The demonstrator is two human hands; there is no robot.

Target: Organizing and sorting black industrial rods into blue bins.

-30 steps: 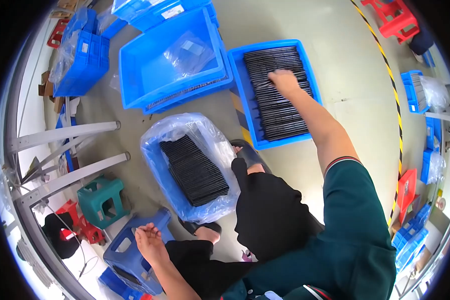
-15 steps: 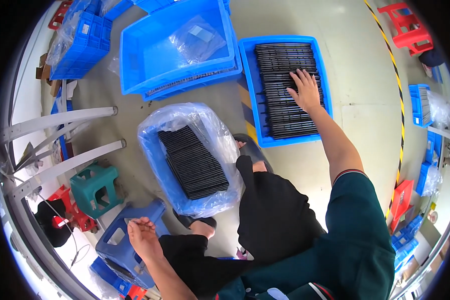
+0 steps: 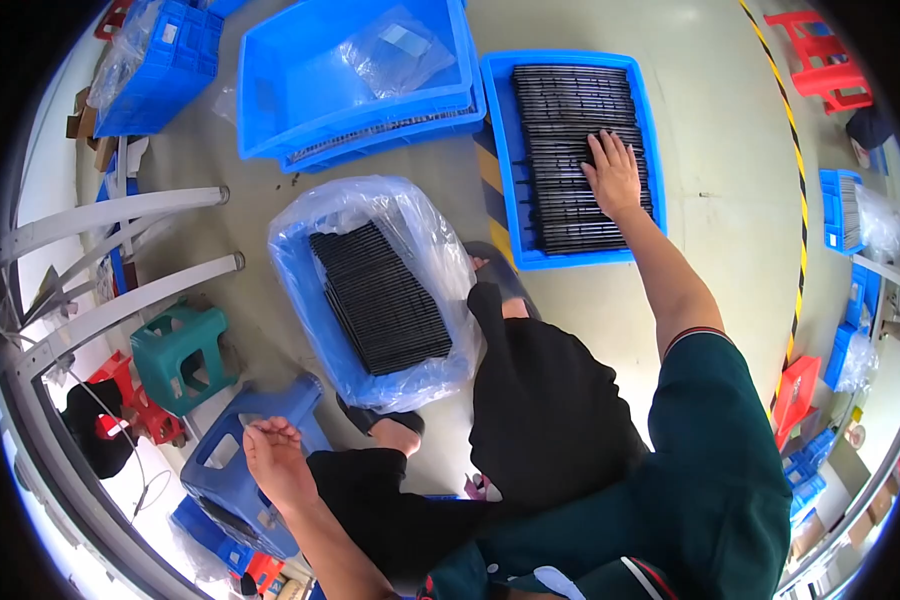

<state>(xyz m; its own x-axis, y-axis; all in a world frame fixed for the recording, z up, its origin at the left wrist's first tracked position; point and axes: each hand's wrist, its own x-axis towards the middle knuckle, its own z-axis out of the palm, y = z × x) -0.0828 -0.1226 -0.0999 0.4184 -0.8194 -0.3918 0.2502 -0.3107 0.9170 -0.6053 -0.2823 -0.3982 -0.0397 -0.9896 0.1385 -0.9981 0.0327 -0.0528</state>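
Observation:
My right hand (image 3: 615, 180) lies with fingers spread on the right part of a stack of thin black strips (image 3: 570, 110), grasping none of them. The strips lie side by side in a shallow blue bin (image 3: 502, 150) on the floor at far right. Off to the left, my left hand (image 3: 278, 465) is raised above a blue-grey stool (image 3: 300, 420). Its fingers are curled in, and nothing shows in them. Between my hands and farther off, a second blue bin lined with clear plastic (image 3: 305, 320) holds more thin black pieces (image 3: 385, 300) in a tight row.
Large blue crates (image 3: 300, 90) are stacked at the back, a clear bag (image 3: 400, 60) inside the top one. Bent metal legs (image 3: 130, 220) and a green stool (image 3: 180, 355) stand at left. Yellow-black tape (image 3: 795, 160) and a red stool (image 3: 820, 60) are at right.
The view has shifted, so the bins sit higher in the picture. My right hand has slid slightly toward the near end of the strips, still resting on them. My left hand stays curled.

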